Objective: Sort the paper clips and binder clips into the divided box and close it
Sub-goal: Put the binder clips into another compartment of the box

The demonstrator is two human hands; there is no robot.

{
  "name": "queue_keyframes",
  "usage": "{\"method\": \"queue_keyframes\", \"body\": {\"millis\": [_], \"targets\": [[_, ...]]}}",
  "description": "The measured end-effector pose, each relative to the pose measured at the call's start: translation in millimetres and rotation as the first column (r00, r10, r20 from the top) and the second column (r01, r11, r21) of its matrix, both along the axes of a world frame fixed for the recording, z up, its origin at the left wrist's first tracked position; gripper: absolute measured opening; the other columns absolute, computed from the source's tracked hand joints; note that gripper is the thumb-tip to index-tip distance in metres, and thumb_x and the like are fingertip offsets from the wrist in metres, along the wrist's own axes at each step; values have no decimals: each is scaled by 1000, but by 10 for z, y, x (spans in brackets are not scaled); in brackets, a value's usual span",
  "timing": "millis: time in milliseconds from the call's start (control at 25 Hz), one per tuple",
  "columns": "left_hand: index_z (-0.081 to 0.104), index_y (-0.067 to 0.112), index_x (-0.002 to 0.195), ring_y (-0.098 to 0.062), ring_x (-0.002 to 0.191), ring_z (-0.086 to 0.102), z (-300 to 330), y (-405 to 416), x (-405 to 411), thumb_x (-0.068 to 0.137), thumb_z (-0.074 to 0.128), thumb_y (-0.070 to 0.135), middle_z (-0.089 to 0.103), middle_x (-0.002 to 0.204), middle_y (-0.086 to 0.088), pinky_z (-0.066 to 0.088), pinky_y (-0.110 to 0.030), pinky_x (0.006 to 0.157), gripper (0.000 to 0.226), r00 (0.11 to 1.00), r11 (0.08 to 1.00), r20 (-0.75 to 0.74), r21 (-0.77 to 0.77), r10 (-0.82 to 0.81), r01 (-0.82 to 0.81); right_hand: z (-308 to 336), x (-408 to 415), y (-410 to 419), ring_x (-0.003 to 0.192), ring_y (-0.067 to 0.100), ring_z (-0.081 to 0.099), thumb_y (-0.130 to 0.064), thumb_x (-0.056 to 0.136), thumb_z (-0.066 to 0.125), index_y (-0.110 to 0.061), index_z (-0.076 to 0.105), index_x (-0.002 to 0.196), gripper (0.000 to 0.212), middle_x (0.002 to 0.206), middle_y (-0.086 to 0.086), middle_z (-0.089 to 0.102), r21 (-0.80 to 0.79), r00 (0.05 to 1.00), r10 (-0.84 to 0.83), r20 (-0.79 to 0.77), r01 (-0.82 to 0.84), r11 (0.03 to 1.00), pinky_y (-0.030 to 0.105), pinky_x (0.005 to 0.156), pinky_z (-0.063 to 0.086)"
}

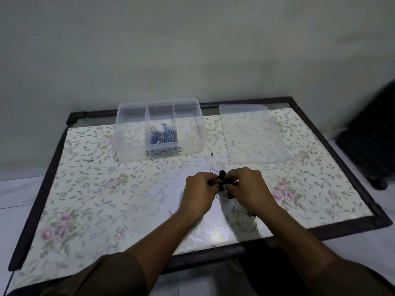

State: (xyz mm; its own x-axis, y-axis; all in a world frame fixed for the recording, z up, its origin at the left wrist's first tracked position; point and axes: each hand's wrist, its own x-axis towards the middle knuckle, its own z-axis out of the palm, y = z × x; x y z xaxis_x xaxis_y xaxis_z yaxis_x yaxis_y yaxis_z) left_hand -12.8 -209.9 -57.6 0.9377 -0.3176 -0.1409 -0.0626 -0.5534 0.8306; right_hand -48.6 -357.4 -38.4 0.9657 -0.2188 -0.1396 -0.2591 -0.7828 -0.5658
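Observation:
A clear divided box [126, 146] stands open at the back left of the table, with three compartments. Blue and silver paper clips [162, 135] lie heaped in its middle compartment; the two outer ones look empty. Its clear lid [254, 135] lies flat to the right of the box. In the middle of the table my left hand [199, 192] and my right hand [249, 189] are cupped together around a bunch of black binder clips [221, 180], held between them just above the tabletop. Most of the bunch is hidden by my fingers.
The table [106, 199] has a floral covering and a dark raised frame around its edge. A few thin wire pieces [254, 218] lie under my right wrist. A dark object [376, 135] stands on the floor off the right side. A pale wall is behind.

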Motion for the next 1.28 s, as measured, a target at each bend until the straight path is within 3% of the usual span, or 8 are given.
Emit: {"method": "queue_keyframes", "body": {"millis": [280, 520, 640, 800, 960, 1080, 1160, 1280], "targets": [[79, 16, 95, -16, 78, 72, 289, 223, 196, 84, 69, 9, 78, 83, -1, 57, -37, 77, 17, 998, 998, 67, -52, -14, 18, 305, 178, 169, 80, 13, 73, -14, 86, 73, -21, 79, 94, 12, 92, -3, 78, 71, 994, -34, 103, 26, 997, 32, 74, 59], [78, 12, 86, -15, 67, 62, 768, 265, 1069, 82, 70, 6, 69, 69, 1, 42, -14, 58, 11, 977, 997, 212, 66, 27, -42, 667, 1079, 290, 89, 20, 72, -15, 83, 76, -15, 80, 97, 15, 96, 5, 79, 108, 970, -53, 236, 28, 994, 35, 84, 58], [79, 9, 91, -22, 79, 66, 764, 256, 1421, 83, 69, 6, 73, 81, -6, 43, -24, 65, 13, 982, 979, 187, 199, 6, -44, 576, 1442, 335, 93, 27, 72, -11, 82, 75, -11, 80, 97, 16, 95, 12, 77, 168, 983, -64, 169, 35, 985, 44, 86, 59], [77, 6, 99, -26, 93, 70, 665, 230, 1605, 81, 75, 9, 76, 98, -10, 55, -32, 77, 18, 997, 945, 63, 326, -38, 15, 432, 1594, 377, 107, 27, 69, -8, 89, 70, -6, 76, 115, 26, 113, 13, 75, 68, 995, 19, 95, -26, 997, 33, 91, 54], [74, 7, 95, -24, 85, 63, 731, 270, 1453, 82, 73, 8, 68, 92, -8, 49, -26, 70, 13, 998, 969, 63, 244, 15, -30, 468, 1515, 305, 118, 26, 65, -3, 93, 61, -8, 72, 122, 31, 124, 12, 72, 31, 992, 4, 129, -8, 999, 36, 101, 51], [74, 9, 113, -21, 98, 69, 773, 349, 1091, 84, 71, 7, 74, 108, -7, 56, -31, 88, 29, 995, 996, 76, 62, 61, -66, 542, 1196, 173, 109, 22, 69, -7, 93, 64, -12, 74, 118, 27, 120, 7, 74, 58, 984, -26, 177, 16, 998, 29, 92, 54], [71, 11, 120, -19, 104, 68, 723, 361, 778, 85, 72, 12, 73, 116, -8, 53, -30, 96, 34, 995, 998, 93, 59, -23, 18, 543, 847, 34, 105, 19, 70, -15, 91, 70, -15, 73, 119, 29, 119, 5, 75, 32, 991, -21, 130, 17, 999, 30, 94, 53], [60, 14, 134, -19, 117, 61, 472, 293, 341, 87, 73, 25, 62, 134, -8, 46, -25, 98, 50, 979, 958, -7, 202, -205, 202, 470, 299, -204, 104, 21, 68, -38, 83, 78, -24, 61, 132, 54, 125, 4, 70, -99, 986, -2, -167, -14, 995, 35, 92, 55]]}}
